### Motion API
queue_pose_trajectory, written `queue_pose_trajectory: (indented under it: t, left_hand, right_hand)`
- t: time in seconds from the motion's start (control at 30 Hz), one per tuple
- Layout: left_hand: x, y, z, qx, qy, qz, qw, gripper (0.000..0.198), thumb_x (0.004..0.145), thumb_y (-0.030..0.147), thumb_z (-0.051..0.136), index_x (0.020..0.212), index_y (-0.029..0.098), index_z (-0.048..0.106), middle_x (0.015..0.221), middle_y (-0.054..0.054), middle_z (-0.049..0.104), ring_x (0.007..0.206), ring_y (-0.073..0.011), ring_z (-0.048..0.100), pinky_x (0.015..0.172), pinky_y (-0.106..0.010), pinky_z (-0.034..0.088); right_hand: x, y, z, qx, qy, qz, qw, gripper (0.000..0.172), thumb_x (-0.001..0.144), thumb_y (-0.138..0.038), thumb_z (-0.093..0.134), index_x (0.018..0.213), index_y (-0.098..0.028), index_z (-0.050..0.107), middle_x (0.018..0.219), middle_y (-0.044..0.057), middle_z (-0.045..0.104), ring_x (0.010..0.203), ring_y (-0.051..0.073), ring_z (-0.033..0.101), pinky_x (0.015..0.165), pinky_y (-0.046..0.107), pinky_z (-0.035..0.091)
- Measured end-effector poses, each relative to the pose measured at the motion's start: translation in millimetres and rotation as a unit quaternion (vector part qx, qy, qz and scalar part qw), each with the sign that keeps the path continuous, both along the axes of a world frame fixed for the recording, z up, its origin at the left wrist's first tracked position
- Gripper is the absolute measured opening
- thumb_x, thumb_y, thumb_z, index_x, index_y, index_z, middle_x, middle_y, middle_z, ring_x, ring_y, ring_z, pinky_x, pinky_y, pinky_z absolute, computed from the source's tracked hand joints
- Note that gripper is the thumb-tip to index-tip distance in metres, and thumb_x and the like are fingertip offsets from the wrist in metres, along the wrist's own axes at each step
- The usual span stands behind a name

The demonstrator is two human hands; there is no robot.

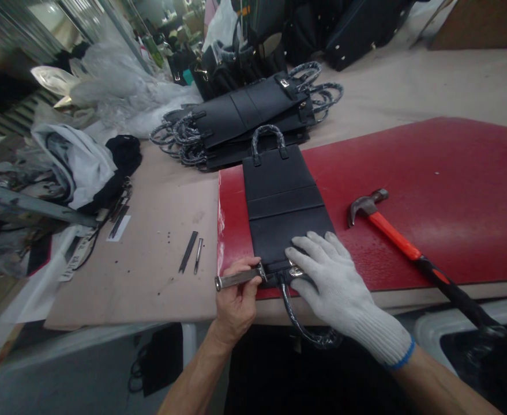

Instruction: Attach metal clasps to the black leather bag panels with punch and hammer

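A black leather bag panel (283, 199) lies flat on a red mat, with a plastic-wrapped handle at each end. My bare left hand (238, 297) is closed around a metal punch (238, 279). The punch is tilted nearly level, its working end at the panel's near left corner. My right hand (333, 279), in a white knit glove, rests flat on the near right part of the panel, fingers stretched out. Beside its fingertips shows a shiny metal clasp (295, 271), partly covered by the glove. The near handle (294, 323) hangs over the table's front edge.
A claw hammer (394, 235) lies right of the panel on the red mat (430, 173). Two slim metal tools (188, 252) lie on the table at left. Behind is a stack of similar black panels (248, 109). Clear plastic wrap (115, 86) is heaped at back left.
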State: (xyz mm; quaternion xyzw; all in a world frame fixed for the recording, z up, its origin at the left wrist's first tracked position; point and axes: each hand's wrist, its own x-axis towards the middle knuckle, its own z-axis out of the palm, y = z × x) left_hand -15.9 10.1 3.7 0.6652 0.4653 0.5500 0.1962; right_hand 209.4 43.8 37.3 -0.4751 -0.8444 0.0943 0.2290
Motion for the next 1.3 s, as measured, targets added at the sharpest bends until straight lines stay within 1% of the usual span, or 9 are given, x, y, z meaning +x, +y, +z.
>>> queue_pose_trajectory:
  t: [0.07, 0.17, 0.27, 0.4, 0.5, 0.7, 0.83, 1.07, 1.3]
  left_hand:
    - [2.7, 0.2, 0.4, 0.004, 0.013, 0.008, 1.000, 0.024, 0.094, 0.011, 0.063, 0.116, 0.019, 0.055, 0.117, -0.012, 0.070, 0.110, -0.0234, 0.071, 0.095, -0.044, 0.060]
    - [5.3, 0.0, -0.9, -0.017, 0.019, 0.012, 1.000, 0.025, 0.094, 0.011, 0.063, 0.116, 0.019, 0.054, 0.120, -0.014, 0.070, 0.113, -0.0249, 0.071, 0.097, -0.046, 0.060]
    - [7.0, -1.6, -2.6, -0.025, 0.026, 0.028, 0.999, 0.023, 0.095, 0.013, 0.064, 0.115, 0.019, 0.056, 0.119, -0.013, 0.070, 0.111, -0.0247, 0.072, 0.096, -0.045, 0.060]
    - [12.6, -5.6, -1.5, 0.008, 0.025, 0.069, 0.997, 0.021, 0.094, 0.010, 0.063, 0.112, 0.019, 0.057, 0.115, -0.010, 0.070, 0.109, -0.0229, 0.073, 0.097, -0.043, 0.060]
    - [16.8, -7.3, 0.0, 0.025, 0.027, 0.080, 0.996, 0.021, 0.094, 0.006, 0.061, 0.111, 0.019, 0.057, 0.115, -0.009, 0.070, 0.111, -0.0218, 0.072, 0.097, -0.042, 0.060]
    - [13.4, -3.1, 0.4, 0.018, 0.033, 0.065, 0.997, 0.022, 0.093, 0.008, 0.062, 0.112, 0.018, 0.057, 0.114, -0.009, 0.070, 0.109, -0.0220, 0.073, 0.096, -0.041, 0.061]
    - [10.3, 1.2, 5.3, 0.018, 0.052, 0.047, 0.997, 0.022, 0.093, 0.007, 0.062, 0.112, 0.018, 0.060, 0.113, -0.010, 0.071, 0.107, -0.0215, 0.073, 0.095, -0.040, 0.062]
    - [9.1, 6.6, 13.3, 0.000, 0.051, 0.004, 0.999, 0.019, 0.093, 0.006, 0.059, 0.108, 0.018, 0.061, 0.113, -0.010, 0.071, 0.108, -0.0218, 0.071, 0.095, -0.040, 0.061]
    - [11.9, 0.9, 13.0, 0.000, 0.039, 0.016, 0.999, 0.027, 0.091, 0.000, 0.058, 0.112, 0.018, 0.060, 0.115, -0.010, 0.069, 0.111, -0.0219, 0.070, 0.098, -0.040, 0.061]
  right_hand:
    - [0.5, -0.3, 0.0, 0.006, 0.000, 0.000, 1.000, 0.042, 0.088, -0.025, 0.065, 0.130, -0.019, 0.068, 0.141, 0.011, 0.063, 0.138, 0.038, 0.049, 0.120, 0.065, 0.030]
    - [0.5, -0.6, -0.5, 0.014, 0.000, 0.001, 1.000, 0.042, 0.088, -0.025, 0.066, 0.130, -0.019, 0.068, 0.141, 0.011, 0.063, 0.137, 0.038, 0.050, 0.120, 0.065, 0.030]
    - [-0.1, -0.5, -1.4, 0.018, -0.001, 0.001, 1.000, 0.042, 0.089, -0.025, 0.064, 0.130, -0.019, 0.068, 0.142, 0.011, 0.062, 0.136, 0.038, 0.050, 0.119, 0.066, 0.031]
    - [-0.4, -0.1, -2.0, 0.019, -0.004, 0.002, 1.000, 0.041, 0.090, -0.025, 0.063, 0.131, -0.019, 0.067, 0.142, 0.011, 0.062, 0.136, 0.038, 0.050, 0.118, 0.066, 0.032]
    - [0.3, -0.4, -1.8, 0.019, -0.005, 0.002, 1.000, 0.041, 0.091, -0.026, 0.063, 0.131, -0.019, 0.066, 0.142, 0.011, 0.061, 0.136, 0.038, 0.050, 0.118, 0.066, 0.032]
    - [1.3, -0.5, -3.4, 0.023, -0.009, 0.001, 1.000, 0.041, 0.091, -0.026, 0.061, 0.132, -0.019, 0.066, 0.143, 0.011, 0.061, 0.137, 0.038, 0.049, 0.118, 0.066, 0.033]
    - [0.4, 0.1, -3.7, 0.016, -0.013, -0.003, 1.000, 0.041, 0.090, -0.025, 0.063, 0.131, -0.020, 0.066, 0.143, 0.011, 0.061, 0.138, 0.038, 0.048, 0.119, 0.065, 0.032]
    - [0.6, -0.5, -1.7, 0.010, -0.017, 0.000, 1.000, 0.042, 0.090, -0.024, 0.063, 0.132, -0.020, 0.066, 0.144, 0.011, 0.061, 0.138, 0.038, 0.048, 0.118, 0.066, 0.032]
    - [0.9, 1.5, -1.0, -0.001, -0.018, 0.004, 1.000, 0.044, 0.089, -0.022, 0.062, 0.133, -0.022, 0.065, 0.144, 0.011, 0.061, 0.138, 0.038, 0.048, 0.117, 0.067, 0.033]
